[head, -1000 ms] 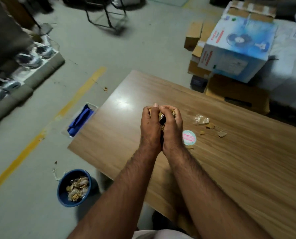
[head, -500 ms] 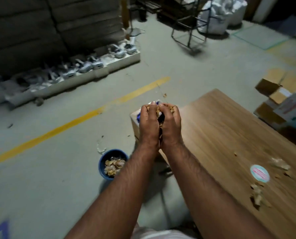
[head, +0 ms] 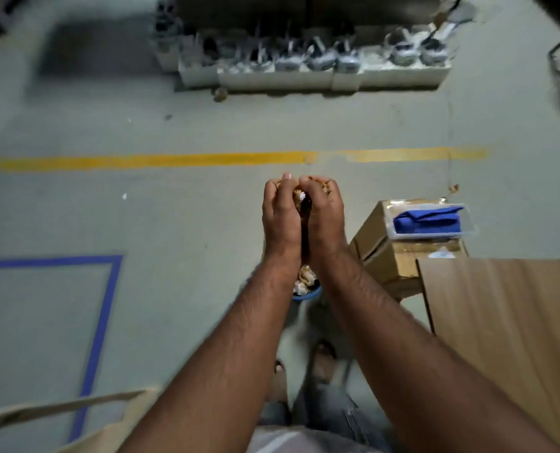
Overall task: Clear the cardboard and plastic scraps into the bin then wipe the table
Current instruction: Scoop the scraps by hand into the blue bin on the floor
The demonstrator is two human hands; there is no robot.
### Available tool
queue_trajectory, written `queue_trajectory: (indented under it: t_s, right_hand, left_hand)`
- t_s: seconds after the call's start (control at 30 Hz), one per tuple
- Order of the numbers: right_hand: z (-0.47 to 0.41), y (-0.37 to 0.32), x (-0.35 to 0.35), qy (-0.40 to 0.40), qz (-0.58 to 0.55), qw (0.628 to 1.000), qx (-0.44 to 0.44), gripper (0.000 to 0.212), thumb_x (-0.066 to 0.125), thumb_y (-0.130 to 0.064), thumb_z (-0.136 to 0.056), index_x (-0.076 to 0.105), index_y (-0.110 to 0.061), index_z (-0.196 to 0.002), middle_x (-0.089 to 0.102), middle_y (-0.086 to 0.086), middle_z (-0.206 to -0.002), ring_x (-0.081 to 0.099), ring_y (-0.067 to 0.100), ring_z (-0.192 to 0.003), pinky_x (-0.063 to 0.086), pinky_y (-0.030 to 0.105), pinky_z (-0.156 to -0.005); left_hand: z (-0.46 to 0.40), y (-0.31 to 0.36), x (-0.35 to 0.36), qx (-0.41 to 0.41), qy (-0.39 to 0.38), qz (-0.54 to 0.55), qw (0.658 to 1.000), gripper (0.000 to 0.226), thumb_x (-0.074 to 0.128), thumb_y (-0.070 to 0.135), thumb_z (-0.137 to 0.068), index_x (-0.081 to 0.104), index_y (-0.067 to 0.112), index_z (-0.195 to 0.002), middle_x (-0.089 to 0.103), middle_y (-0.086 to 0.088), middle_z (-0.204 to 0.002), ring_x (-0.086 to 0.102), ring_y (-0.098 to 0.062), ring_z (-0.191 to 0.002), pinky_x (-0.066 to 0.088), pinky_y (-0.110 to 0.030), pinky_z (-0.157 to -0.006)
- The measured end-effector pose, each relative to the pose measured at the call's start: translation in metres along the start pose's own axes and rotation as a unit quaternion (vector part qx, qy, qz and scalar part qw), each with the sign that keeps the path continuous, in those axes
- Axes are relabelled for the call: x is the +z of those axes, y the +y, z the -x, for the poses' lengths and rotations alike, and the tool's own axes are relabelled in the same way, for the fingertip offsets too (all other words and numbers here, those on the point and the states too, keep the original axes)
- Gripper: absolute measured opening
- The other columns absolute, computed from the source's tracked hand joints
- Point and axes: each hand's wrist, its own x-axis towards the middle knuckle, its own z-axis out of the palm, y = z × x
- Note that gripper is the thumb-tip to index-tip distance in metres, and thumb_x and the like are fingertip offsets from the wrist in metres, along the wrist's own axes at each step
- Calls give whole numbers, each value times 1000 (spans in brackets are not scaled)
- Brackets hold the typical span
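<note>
Cupping scraps (head: 299, 193) between curled fingers (head: 325, 188) of 2 hands, above bin (head: 308, 294).

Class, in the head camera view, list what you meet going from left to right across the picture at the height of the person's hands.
Blue tape outline on the floor → left hand → scraps cupped between the hands → right hand → cardboard box → clear tray holding a blue cloth.
</note>
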Motion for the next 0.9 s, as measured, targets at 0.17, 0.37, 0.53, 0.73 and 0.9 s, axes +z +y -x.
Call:
queue_trajectory:
  t_s: [0.17, 0.37, 0.53, 0.73, 0.9]
  right_hand:
    - [-84, 106, -18, 5, 11, 997, 75, 17, 65, -25, -94, 65, -13, -106, 73, 3, -92, 70, 18, -87, 57, 40, -84]
    - [-224, 312, -70, 31, 4, 987, 159, 32, 68, -44, -74, 66, -19, -94, 68, 7, -94, 64, 28, -95, 52, 57, -96]
    - [-311, 467, -119, 50, 19, 979, 196, 38, 59, -39, -60, 67, -19, -92, 69, 16, -96, 65, 37, -94, 54, 50, -90]
    - [-359, 567, -170, -111, 483, 867, 54, 62, 44, -46, -96, 38, -33, -157, 38, 7, -161, 37, 25, -145, 29, 53, -120]
    - [-359, 609, -193, -177, 658, 731, 44, 70, 35, -53, -107, 4, -34, -166, 16, 9, -171, 25, 31, -153, 23, 53, -120]
  left_hand:
    - [-69, -104, -16, -80, 56, 18, 995, 24, 54, 32, -106, 55, 19, -86, 64, -3, -85, 63, -20, -83, 54, -35, -76]
    - [-190, -320, -48, -133, 104, 5, 986, 21, 60, 33, -99, 59, 25, -80, 61, 1, -77, 59, -17, -74, 50, -32, -70]
    - [-271, -493, -88, -126, 93, -30, 987, 13, 60, 39, -94, 65, 28, -92, 67, -3, -93, 63, -24, -90, 53, -43, -84]
    - [-316, -597, -140, -105, -13, -370, 923, 45, 47, 48, -105, 52, 32, -147, 45, -3, -154, 45, -21, -141, 36, -51, -120]
    - [-300, -641, -177, -34, -175, -638, 749, 56, 31, 43, -111, 22, 30, -165, -1, -4, -176, 2, -26, -161, 13, -53, -127]
